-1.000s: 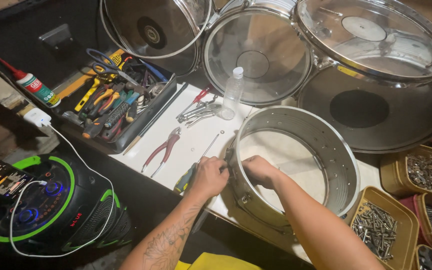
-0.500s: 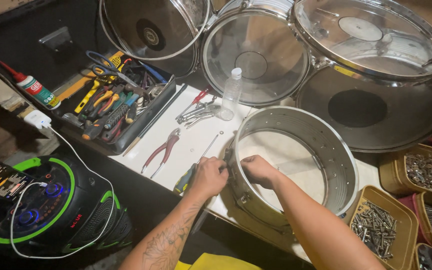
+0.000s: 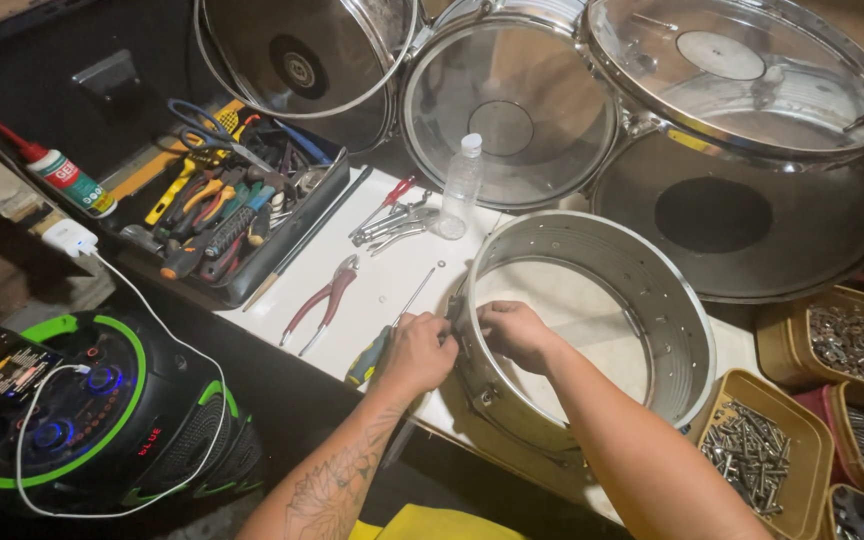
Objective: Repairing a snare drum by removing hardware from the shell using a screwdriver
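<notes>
My left hand [image 3: 418, 352] pressed closed against the outside of the metal drum shell [image 3: 592, 330] at its near rim; my right hand [image 3: 514, 333] curled over that rim inside. A screwdriver [image 3: 389, 335] lay just left, pliers [image 3: 320, 300] beyond on open white counter [image 3: 392, 280].

The drum shell [image 3: 592, 330] is brushed, shiny metal, the bottle [image 3: 460, 187] clear plastic, the trays [image 3: 752, 455] matt tan plastic.

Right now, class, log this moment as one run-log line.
left hand: outside drum shell wall | right hand: inside the wall, opposite | screwdriver: lying beside left hand | pliers: on white board
</notes>
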